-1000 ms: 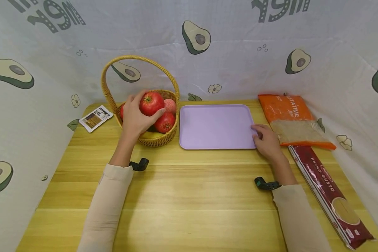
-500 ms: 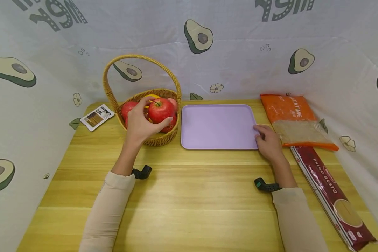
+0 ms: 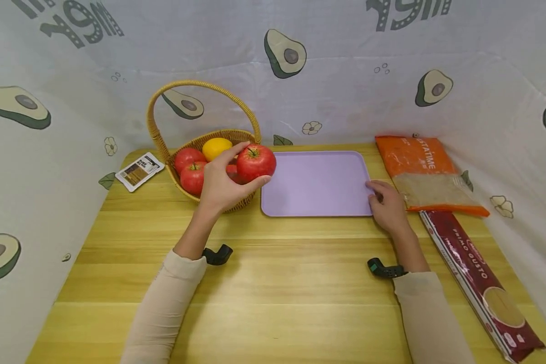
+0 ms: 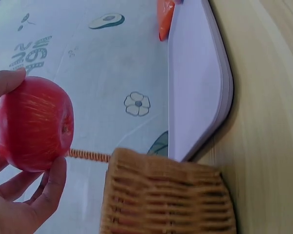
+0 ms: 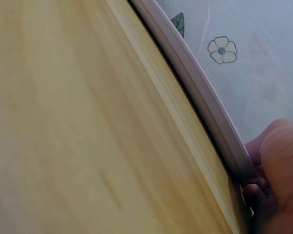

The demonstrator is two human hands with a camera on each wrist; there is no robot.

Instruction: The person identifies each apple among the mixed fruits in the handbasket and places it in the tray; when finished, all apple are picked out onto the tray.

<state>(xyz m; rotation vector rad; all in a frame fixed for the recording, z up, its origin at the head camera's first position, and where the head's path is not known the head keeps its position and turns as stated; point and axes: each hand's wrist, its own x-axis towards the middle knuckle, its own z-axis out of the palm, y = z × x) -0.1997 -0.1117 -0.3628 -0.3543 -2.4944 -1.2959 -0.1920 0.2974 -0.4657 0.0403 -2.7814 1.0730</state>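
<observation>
My left hand (image 3: pixel 222 188) holds a red apple (image 3: pixel 257 163) between thumb and fingers. The apple is in the air at the basket's right side, overlapping the near left corner of the tray in the head view. In the left wrist view, the fingertips press on the apple (image 4: pixel 34 124) from opposite sides. Below it stands the wicker basket (image 4: pixel 166 195), holding red fruits (image 3: pixel 192 178) and a yellow fruit (image 3: pixel 216 148); my hand hides part of its contents. My right hand (image 3: pixel 388 208) grips the right rim of the lilac tray (image 3: pixel 316 184), with fingers around the edge (image 5: pixel 234 158).
An orange-and-clear bag (image 3: pixel 429 174) lies right of the tray. A long dark red packet (image 3: pixel 480 275) lies along the table's right side. Left of the basket is a small white pouch (image 3: pixel 139 172). The basket's tall handle (image 3: pixel 188 83) arches over its contents; a patterned cloth hangs behind.
My left hand has carried the apple rightward out from over the basket, uncovering the yellow fruit and red fruits on the left. The right hand stays at the tray's edge.
</observation>
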